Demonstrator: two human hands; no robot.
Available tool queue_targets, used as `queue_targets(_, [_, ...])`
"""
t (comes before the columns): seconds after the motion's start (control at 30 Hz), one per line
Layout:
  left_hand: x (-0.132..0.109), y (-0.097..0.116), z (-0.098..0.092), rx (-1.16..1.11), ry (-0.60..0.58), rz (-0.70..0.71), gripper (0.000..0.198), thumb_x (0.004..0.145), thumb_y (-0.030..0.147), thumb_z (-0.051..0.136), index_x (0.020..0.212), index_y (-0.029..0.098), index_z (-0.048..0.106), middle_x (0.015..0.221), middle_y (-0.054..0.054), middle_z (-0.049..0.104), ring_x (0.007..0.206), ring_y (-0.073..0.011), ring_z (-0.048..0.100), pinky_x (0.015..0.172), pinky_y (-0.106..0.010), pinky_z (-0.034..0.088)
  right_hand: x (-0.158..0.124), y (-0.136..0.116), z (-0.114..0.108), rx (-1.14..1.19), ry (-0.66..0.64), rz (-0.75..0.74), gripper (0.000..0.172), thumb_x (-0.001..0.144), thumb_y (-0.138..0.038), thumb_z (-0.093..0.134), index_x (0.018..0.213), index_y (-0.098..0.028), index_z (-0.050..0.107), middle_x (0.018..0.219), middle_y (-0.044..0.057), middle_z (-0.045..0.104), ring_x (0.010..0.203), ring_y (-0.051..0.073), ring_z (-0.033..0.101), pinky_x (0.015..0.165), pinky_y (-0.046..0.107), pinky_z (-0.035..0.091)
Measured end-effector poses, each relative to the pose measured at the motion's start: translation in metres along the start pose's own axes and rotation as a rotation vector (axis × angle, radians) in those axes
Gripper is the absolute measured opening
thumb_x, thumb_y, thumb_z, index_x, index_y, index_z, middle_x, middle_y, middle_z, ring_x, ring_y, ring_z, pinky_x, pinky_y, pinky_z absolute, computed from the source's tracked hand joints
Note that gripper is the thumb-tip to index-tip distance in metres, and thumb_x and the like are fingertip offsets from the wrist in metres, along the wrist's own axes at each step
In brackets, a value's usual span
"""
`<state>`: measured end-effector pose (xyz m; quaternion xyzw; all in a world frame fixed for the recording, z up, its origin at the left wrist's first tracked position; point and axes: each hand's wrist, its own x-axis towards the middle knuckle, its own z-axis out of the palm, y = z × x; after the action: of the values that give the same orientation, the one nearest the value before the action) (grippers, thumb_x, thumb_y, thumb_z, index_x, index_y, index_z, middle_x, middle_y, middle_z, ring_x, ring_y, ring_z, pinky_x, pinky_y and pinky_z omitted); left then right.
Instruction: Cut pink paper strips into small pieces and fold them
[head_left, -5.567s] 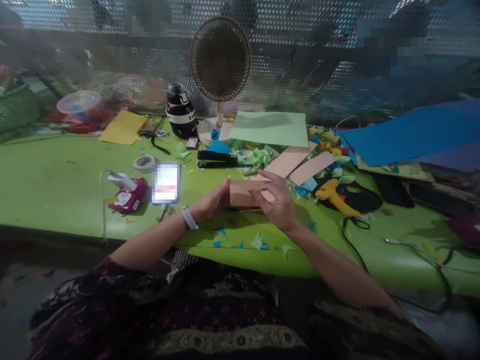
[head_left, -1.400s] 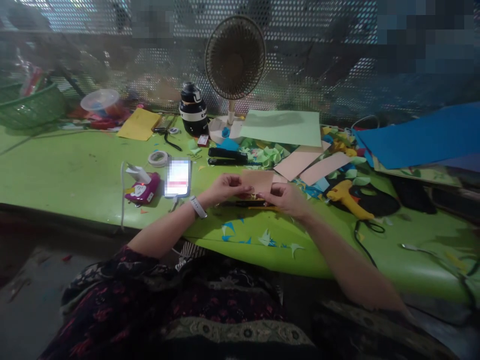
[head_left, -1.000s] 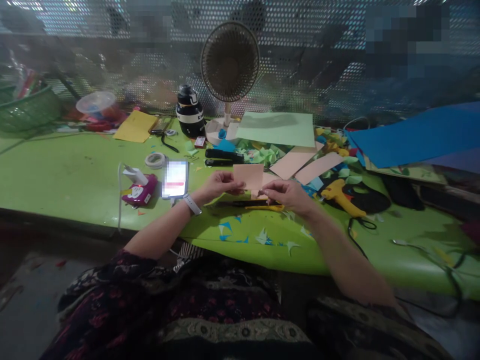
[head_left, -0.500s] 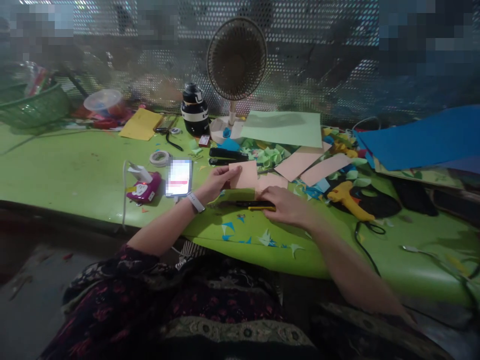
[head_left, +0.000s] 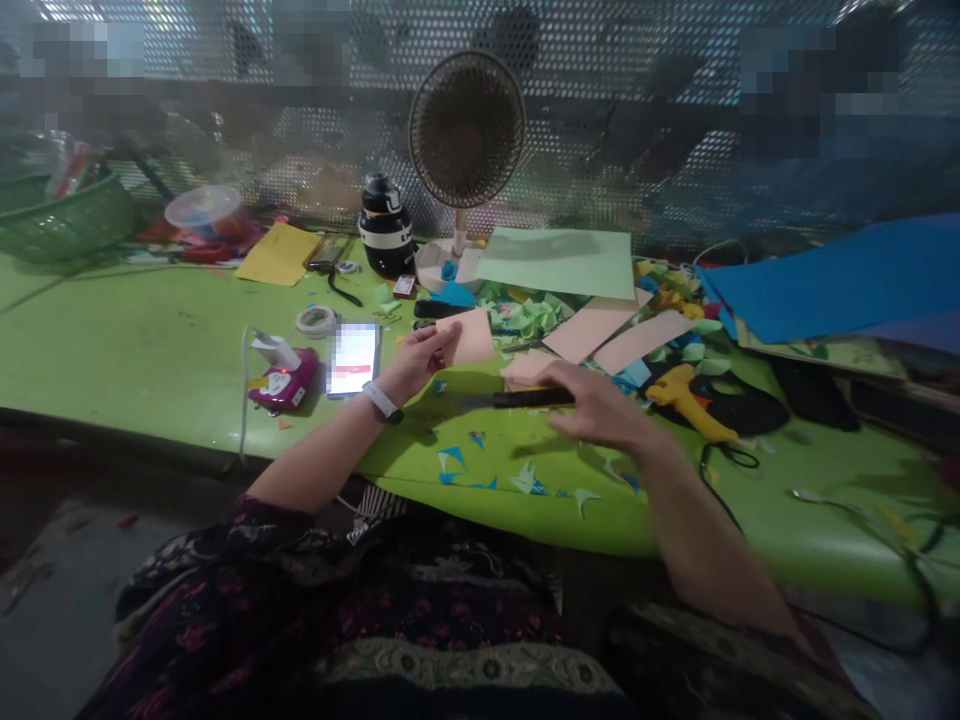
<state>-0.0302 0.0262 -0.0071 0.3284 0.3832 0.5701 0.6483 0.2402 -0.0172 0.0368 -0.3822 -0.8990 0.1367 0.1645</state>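
Note:
My left hand (head_left: 421,358) pinches a small peach paper square (head_left: 471,336) between thumb and fingers, raised just above the table. Over to the right, my right hand (head_left: 600,405) is closed around black-and-yellow scissors (head_left: 532,398), whose blurred grey blades point left. Its fingers hide part of the handles. Beside those fingers lies a small stack of peach paper pieces (head_left: 525,368). Blue and pale paper offcuts (head_left: 529,478) are scattered on the green table (head_left: 420,450) below both hands.
A lit phone (head_left: 354,358), a tape roll (head_left: 316,320) and a purple device (head_left: 289,380) are on the left. Behind stand a fan (head_left: 466,130) and a black bottle (head_left: 386,230). Peach strips (head_left: 643,340), a yellow glue gun (head_left: 694,402) and blue sheets (head_left: 840,275) lie right.
My right hand has drawn back slightly to the right with the scissors, away from the paper stack. My left hand has shifted a little left with the peach square, which is now tilted.

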Motion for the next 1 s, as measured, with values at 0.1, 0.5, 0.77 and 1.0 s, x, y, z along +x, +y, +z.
queue_targets(0.1, [0.001,0.001,-0.002,-0.023,0.001,-0.016,0.031,0.065,0.032,0.090,0.082,0.013,0.071,0.072,-0.001,0.071,0.061,-0.0091,0.065,0.057,-0.021,0.052,-0.006,0.013,-0.015,-0.092,0.243,0.114,0.026,0.071,-0.022,0.058,0.097,-0.022,0.058,0.096,0.007,0.069,0.085,0.025,0.063,0.074,0.034,0.047])
queue_targets(0.5, [0.001,0.000,-0.004,-0.016,-0.013,-0.019,0.033,0.065,0.033,0.090,0.082,0.013,0.069,0.071,0.000,0.069,0.056,-0.0060,0.060,0.053,-0.018,0.048,-0.006,0.025,-0.016,-0.320,0.357,0.245,0.024,0.073,-0.021,0.056,0.096,-0.023,0.058,0.098,0.011,0.070,0.093,0.031,0.063,0.074,0.038,0.047])
queue_targets(0.77, [-0.001,0.001,-0.001,0.009,-0.015,-0.017,0.031,0.067,0.033,0.089,0.082,0.013,0.069,0.071,0.000,0.068,0.059,-0.0071,0.061,0.055,-0.019,0.048,-0.007,0.023,-0.017,-0.318,0.362,0.255,0.024,0.074,-0.021,0.055,0.098,-0.022,0.058,0.100,0.011,0.071,0.096,0.031,0.064,0.078,0.039,0.048])
queue_targets(1.0, [-0.001,0.001,-0.002,0.010,-0.014,-0.017,0.034,0.064,0.034,0.090,0.082,0.013,0.070,0.072,-0.001,0.069,0.060,-0.0074,0.062,0.055,-0.019,0.048,-0.006,0.020,-0.015,-0.308,0.314,0.229,0.024,0.074,-0.021,0.057,0.098,-0.022,0.059,0.099,0.011,0.071,0.094,0.030,0.064,0.077,0.039,0.049])
